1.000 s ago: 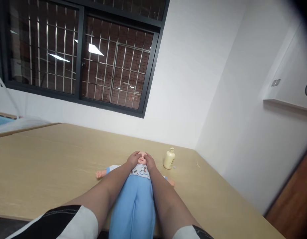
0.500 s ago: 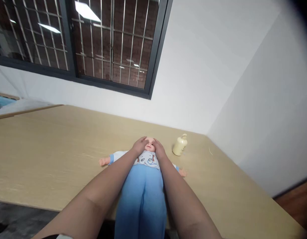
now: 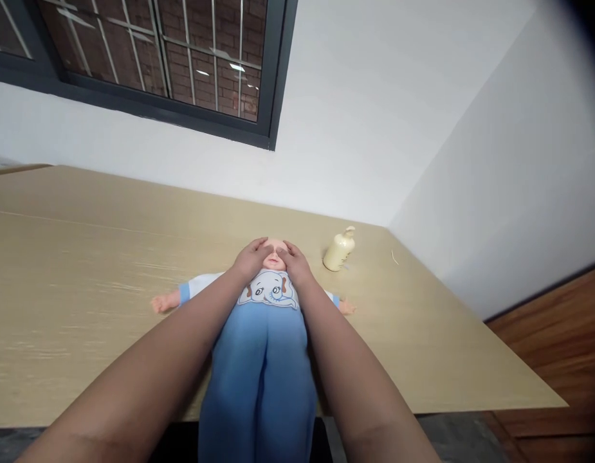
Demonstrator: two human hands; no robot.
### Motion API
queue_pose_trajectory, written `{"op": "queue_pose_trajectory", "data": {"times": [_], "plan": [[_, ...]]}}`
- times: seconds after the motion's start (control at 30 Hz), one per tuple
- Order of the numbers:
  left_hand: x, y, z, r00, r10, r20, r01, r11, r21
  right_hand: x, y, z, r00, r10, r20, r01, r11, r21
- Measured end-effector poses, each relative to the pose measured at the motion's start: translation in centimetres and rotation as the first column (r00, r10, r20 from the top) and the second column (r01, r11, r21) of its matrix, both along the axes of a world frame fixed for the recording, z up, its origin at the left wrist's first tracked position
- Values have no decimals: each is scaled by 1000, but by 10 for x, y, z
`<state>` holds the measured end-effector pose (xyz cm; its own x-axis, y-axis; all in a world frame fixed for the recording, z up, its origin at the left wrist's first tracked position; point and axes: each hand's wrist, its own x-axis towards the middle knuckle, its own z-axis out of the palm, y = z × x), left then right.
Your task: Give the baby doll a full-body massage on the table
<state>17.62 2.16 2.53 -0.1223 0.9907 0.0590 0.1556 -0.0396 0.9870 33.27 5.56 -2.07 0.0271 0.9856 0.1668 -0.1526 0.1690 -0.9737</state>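
Note:
A baby doll [image 3: 258,347] lies on its back on the table, legs toward me, in blue trousers and a white top with an elephant face on the chest. My left hand [image 3: 252,258] cups one side of its head, fingers curved over the forehead. From the other side my right hand [image 3: 294,262] clasps the head, its thumb over the eye area. Both thumbs lie across the upper face, hiding the eyes, while the mouth shows between them. The doll's arms stretch out sideways beyond my forearms.
A cream pump bottle [image 3: 339,252] stands right of the doll's head on the wooden table [image 3: 109,238]. Near the right edge lies a thin pale strand [image 3: 394,258]. White walls and a barred window [image 3: 181,58] rise behind; brown wooden furniture [image 3: 562,334] is at right.
The view has tilted down and shifted, so the doll and bottle appear higher and further left. My thumbs have moved inward over the doll's eyes, with my hands still on its head.

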Motion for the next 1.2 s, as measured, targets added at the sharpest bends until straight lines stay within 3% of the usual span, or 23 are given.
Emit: {"op": "queue_pose_trajectory", "data": {"times": [0.13, 0.43, 0.63, 0.87, 1.2], "plan": [[2, -1, 5, 999, 12, 36, -11, 1000, -27, -2, -2, 5, 999, -3, 44, 3, 1000, -4], [2, 3, -2, 967, -42, 250, 44, 999, -3, -3, -1, 5, 998, 49, -47, -50, 999, -15], [-2, 10, -10, 949, -39, 313, 40, 999, 3, 2, -6, 6, 966, 186, -181, -198, 979, -47], [2, 2, -1, 971, -42, 236, 42, 999, 5, -4, -6, 14, 999, 5, 36, -4, 999, -43], [-2, 16, -15, 917, -85, 389, 84, 996, 20, -6, -11, 19, 996, 44, -80, -51, 994, -99]]}}
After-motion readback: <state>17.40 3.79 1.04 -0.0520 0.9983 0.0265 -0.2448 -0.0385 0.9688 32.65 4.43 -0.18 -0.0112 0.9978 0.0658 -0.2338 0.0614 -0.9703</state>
